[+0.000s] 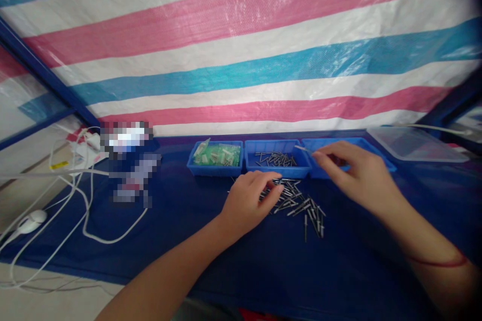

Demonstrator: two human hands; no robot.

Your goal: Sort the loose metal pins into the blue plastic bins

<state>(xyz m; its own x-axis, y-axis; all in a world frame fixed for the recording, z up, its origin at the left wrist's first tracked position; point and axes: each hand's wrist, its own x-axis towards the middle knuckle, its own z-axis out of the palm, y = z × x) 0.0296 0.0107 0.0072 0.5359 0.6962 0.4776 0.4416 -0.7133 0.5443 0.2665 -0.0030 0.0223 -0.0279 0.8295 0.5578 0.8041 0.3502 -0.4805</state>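
My right hand [356,173] is raised over the front of the right blue bin [376,153], its thumb and forefinger pinching a thin blind rivet [302,148] that points left. My left hand [250,195] rests low at the left side of a loose pile of blind rivets [301,200] on the dark blue table. Its thumb and forefinger tips curl close together; what lies between them is too small to make out. Just behind the pile, the middle blue bin [277,166] contains many similar rivets.
A left blue bin [214,170] holds green-and-clear plastic packets. At the back right lies a translucent plastic lid [414,145]. White cables [88,210] and a white plug-like device [33,220] spread over the table's left side, near a blurred-out object. A striped tarp [241,60] hangs behind.
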